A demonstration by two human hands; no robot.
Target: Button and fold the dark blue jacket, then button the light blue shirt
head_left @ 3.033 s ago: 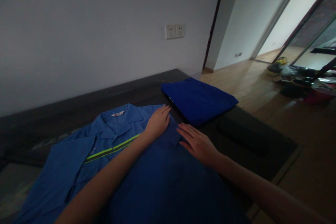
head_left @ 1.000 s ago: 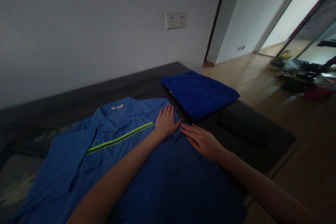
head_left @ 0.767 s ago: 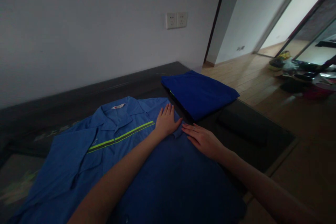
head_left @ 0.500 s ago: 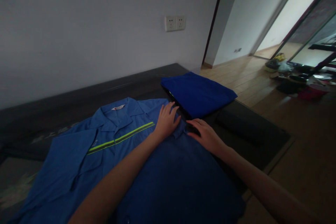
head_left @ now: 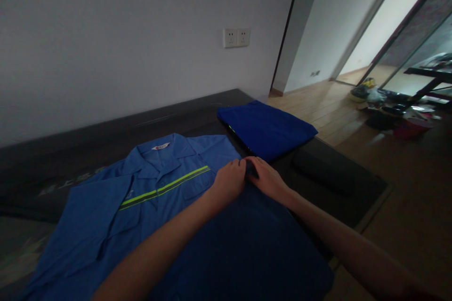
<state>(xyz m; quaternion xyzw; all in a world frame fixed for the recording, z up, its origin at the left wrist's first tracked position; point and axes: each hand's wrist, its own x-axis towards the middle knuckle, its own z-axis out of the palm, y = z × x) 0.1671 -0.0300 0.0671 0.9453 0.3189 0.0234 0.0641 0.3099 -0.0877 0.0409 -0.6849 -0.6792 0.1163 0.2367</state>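
Note:
A blue work shirt [head_left: 148, 225] with a collar and a yellow-green stripe across the chest lies spread front up before me. Its left-hand sleeve is folded in over the chest. My left hand [head_left: 231, 178] is closed on the shirt's cloth at the right-hand sleeve. Close beside it, my right hand [head_left: 266, 176] pinches the same sleeve edge between thumb and fingers. A dark bunch of cloth shows between the two hands. Beyond them lies a folded bright blue garment [head_left: 266, 127], apart from both hands.
The shirt rests on a dark covered table [head_left: 169, 120] against a wall with a double socket [head_left: 237, 37]. A dark rolled or folded thing [head_left: 321, 169] lies to the right, near the table edge. Assorted items [head_left: 391, 108] sit on the wooden floor farther off.
My left hand has gone from lying spread on the sleeve to closed on its edge, moving right and down. The right hand has shifted slightly left, so the hands now nearly touch.

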